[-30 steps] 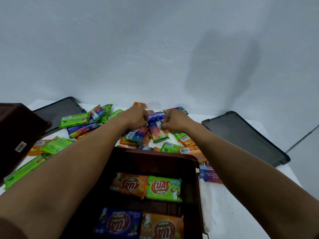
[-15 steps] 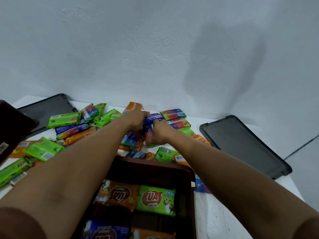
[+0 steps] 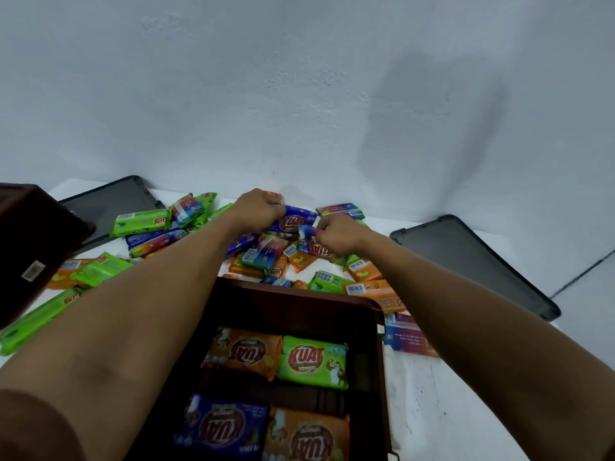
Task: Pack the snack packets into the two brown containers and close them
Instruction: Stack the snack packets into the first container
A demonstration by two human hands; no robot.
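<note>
A brown container point(image 3: 379, 344) stands open in front of me with several KUAT packets lying flat inside. Beyond it a pile of green, orange and blue snack packets point(image 3: 266, 257) covers the white table. My left hand point(image 3: 258, 207) grips a blue packet point(image 3: 294, 221) at the far side of the pile. My right hand point(image 3: 339, 232) pinches another blue packet point(image 3: 311, 242) just beside it. A second brown container point(image 3: 30, 241) sits at the left edge, only partly in view.
Two dark grey lids lie on the table, one at the back left point(image 3: 106, 204) and one at the right point(image 3: 472, 261). A white wall rises right behind the pile. More green packets point(image 3: 100, 271) are strewn on the left.
Both hands have closed on blue packets and lifted them slightly off the pile; the right hand shifted right again after reaching in toward the left hand.
</note>
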